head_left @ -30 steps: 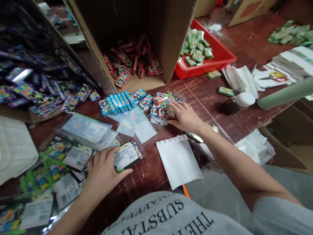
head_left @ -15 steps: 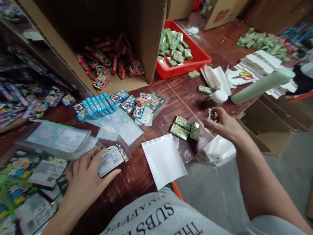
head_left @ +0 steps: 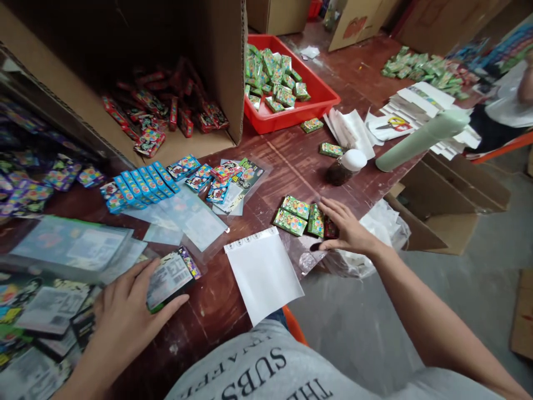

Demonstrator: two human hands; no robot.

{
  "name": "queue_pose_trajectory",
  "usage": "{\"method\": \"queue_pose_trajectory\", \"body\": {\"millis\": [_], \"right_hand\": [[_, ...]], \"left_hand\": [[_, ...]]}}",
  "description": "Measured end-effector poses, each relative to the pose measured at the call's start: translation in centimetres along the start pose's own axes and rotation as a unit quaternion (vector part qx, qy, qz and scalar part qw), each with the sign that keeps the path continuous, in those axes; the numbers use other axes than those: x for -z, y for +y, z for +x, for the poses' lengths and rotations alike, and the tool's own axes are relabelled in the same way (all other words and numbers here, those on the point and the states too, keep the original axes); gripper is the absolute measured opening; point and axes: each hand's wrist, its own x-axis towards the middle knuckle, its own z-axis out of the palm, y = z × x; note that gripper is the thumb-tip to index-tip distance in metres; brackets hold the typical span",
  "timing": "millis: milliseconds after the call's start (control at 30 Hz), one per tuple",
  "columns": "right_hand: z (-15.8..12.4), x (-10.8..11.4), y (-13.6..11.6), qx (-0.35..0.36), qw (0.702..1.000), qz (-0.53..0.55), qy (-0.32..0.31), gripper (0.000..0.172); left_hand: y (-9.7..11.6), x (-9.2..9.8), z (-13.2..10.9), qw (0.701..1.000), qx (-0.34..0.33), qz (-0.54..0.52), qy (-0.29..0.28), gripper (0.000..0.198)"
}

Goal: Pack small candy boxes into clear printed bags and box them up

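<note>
My left hand [head_left: 131,300] lies around a clear packet [head_left: 171,278] with a printed barcode card, thumb along its lower side and fingers over its left end. My right hand [head_left: 347,230] is spread over the row of small boxes, thumb and forefinger apart. Beneath it a dark red box [head_left: 331,228], partly hidden, sits beside an upright-turned green box [head_left: 316,220]. Two more green boxes [head_left: 292,214] lie to the left. Between my hands a white sheet or bag [head_left: 264,278] overhangs the table edge.
A carton [head_left: 175,145] of red boxes and a red tray [head_left: 291,123] of green boxes stand behind. Blue boxes [head_left: 141,186] lie near clear bags [head_left: 200,216]. A white-capped jar [head_left: 347,166], green bottle [head_left: 420,141] and scissors [head_left: 393,123] are at right. Another person [head_left: 506,100] sits beyond.
My right hand has come down and left with the red box, which now lies beside the green boxes; its fingers have spread. My left hand stays on the packet. The view has shifted right.
</note>
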Motion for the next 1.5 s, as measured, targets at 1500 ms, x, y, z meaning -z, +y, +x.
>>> {"method": "queue_pose_trajectory", "body": {"millis": [1500], "right_hand": [[18.5,-9.2,-28.1,0.441,0.865,0.141,-0.193,0.109]], "left_hand": [[-0.1,1.5,-8.7,0.982,0.103,-0.155,0.021,0.091]]}}
